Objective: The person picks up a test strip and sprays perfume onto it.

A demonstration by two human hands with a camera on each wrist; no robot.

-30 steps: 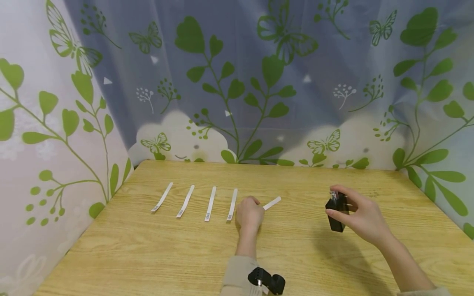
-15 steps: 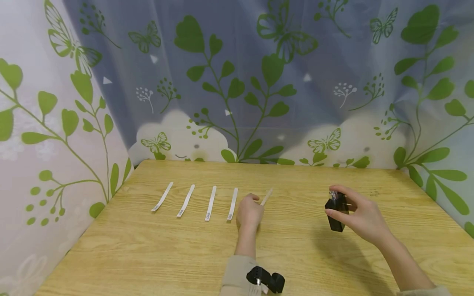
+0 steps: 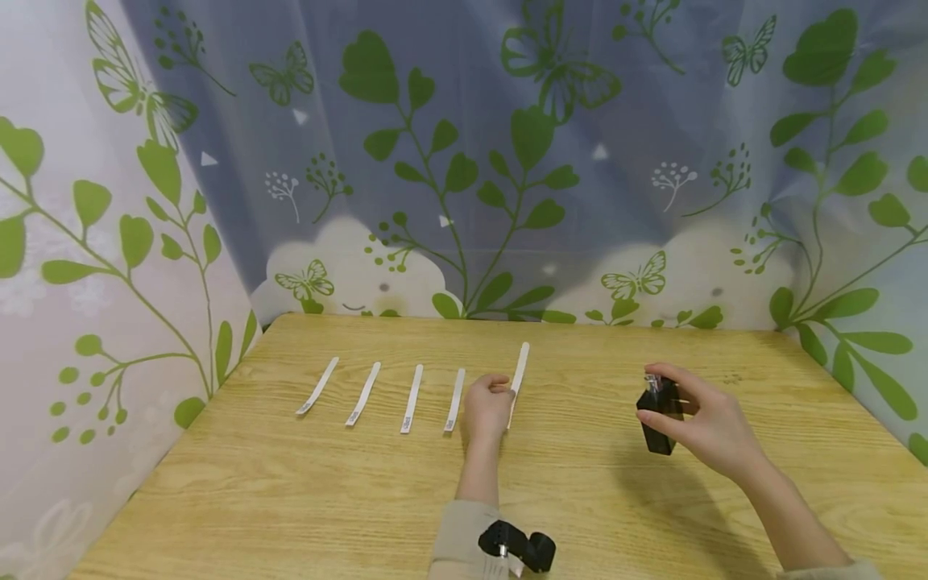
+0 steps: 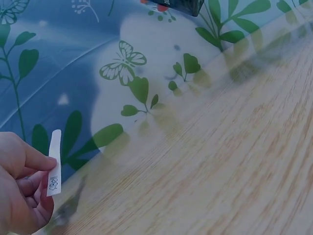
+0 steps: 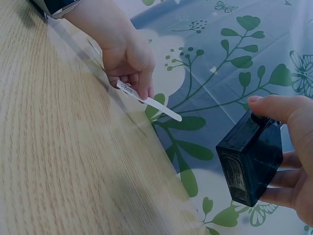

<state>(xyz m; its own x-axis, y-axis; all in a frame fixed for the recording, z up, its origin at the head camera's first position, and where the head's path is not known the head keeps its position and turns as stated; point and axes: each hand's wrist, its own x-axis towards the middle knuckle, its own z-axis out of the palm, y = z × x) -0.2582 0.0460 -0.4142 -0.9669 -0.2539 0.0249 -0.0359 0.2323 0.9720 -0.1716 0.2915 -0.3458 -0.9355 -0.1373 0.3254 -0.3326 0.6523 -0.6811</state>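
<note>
My left hand (image 3: 487,411) pinches a white paper test strip (image 3: 519,366) between thumb and fingers, over the middle of the table. Its rounded end points away from me, and small dark print (image 4: 54,184) marks the square end in the left wrist view. To the right, my right hand (image 3: 714,423) grips a black glass perfume bottle (image 3: 657,423) above the table, upright with a slight tilt. The forefinger lies over the silvery spray top, and the thumb is on the near side. In the right wrist view the bottle (image 5: 252,156) shows its angular, glossy faces.
Several similar strips (image 3: 412,399) lie spaced in a row on the wood-grain table (image 3: 326,491), left of my left hand. A patterned curtain (image 3: 478,161) stands along the table's back edge and sides. A black wrist camera (image 3: 518,546) sits on the left sleeve.
The strip in my left hand has turned from pointing right to pointing mostly away from me, and more of it shows. My right hand and the bottle have stayed in place.
</note>
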